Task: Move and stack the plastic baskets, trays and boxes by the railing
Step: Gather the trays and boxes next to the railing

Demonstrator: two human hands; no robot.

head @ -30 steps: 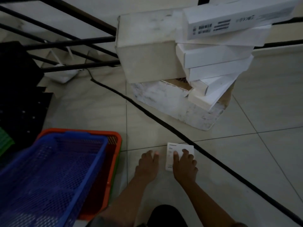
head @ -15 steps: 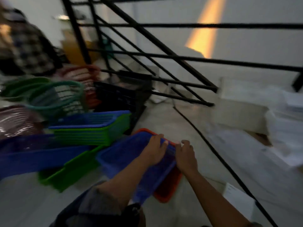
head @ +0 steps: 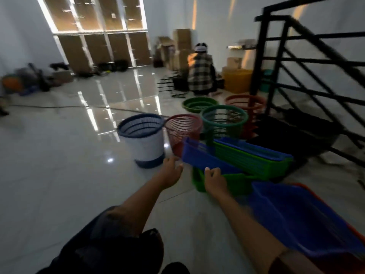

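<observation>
A long blue tray (head: 199, 158) lies tilted across a green tray (head: 237, 182) on the floor. My right hand (head: 213, 179) curls its fingers over the blue tray's near edge. My left hand (head: 171, 172) reaches to the tray's left corner with relaxed fingers and barely touches it. Behind them sits a stack of green trays topped by a blue one (head: 254, 160). At the lower right another blue tray (head: 300, 220) sits nested in an orange one (head: 357, 236). The black railing (head: 316, 66) rises on the right.
Round baskets stand just beyond the trays: blue-and-white (head: 143, 141), red (head: 183, 128), green (head: 225, 120), orange-red (head: 245, 104), and green basins (head: 197, 104). Black crates (head: 296, 133) sit under the railing. A person in a checked shirt (head: 200, 76) crouches by a yellow tub (head: 238, 81).
My view swung left from the white boxes to the baskets. Both hands left the small white box, passed the blue tray in the orange one, and now reach the tilted blue tray.
</observation>
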